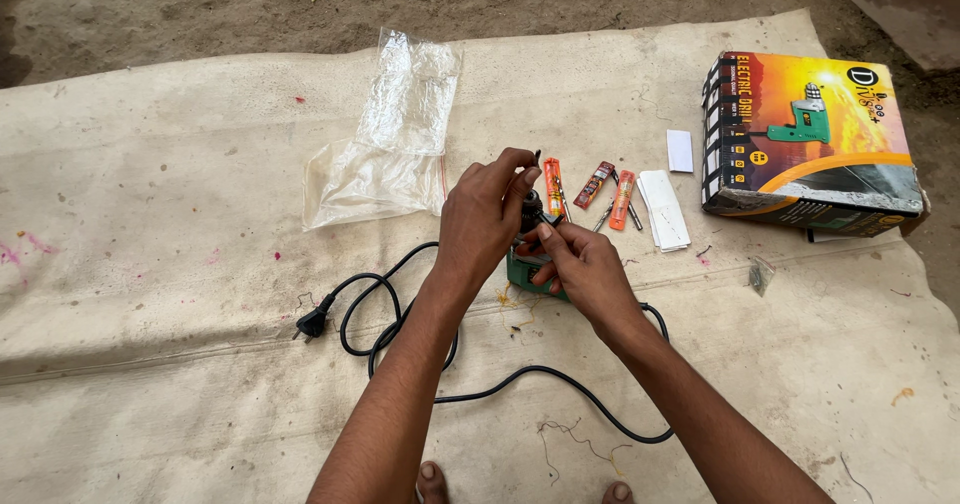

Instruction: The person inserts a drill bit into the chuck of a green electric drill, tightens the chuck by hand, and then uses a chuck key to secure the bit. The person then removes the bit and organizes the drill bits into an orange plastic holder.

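Ground: bare dirt outdoors, dusty brown, a few scraps and pebbles along the top of the view.
Mat: pale, stained cloth sheet spread over the dirt, creased across the middle, pink and orange flecks on it; carries everything here.
Left hand: near mat centre, fingers curled shut round the top of the drill, thumb and forefinger pinching a small dark bit that sticks up above the knuckles.
Right hand: just right of the left one, touching it, fingers bent and pressed on the drill's front end; what they grip there is hidden.
Drill: green body, mostly covered by both hands, held just above mat centre; dark chuck pointing up between the hands.
Cord: black, runs from the drill in loose loops toward the mat's near edge.
Plug: black, lying left of the loops, flat on the mat.
Bag: clear plastic, crumpled, up toward the far edge, left of the hands.
Bits: a few in orange and red sleeves, lying just beyond the hands.
Papers: white slips, right of the bits.
Box: orange and black carton with a drill picture, near the far right corner, well apart from the hands.
Toes: bare, at the near edge, bottom of view.
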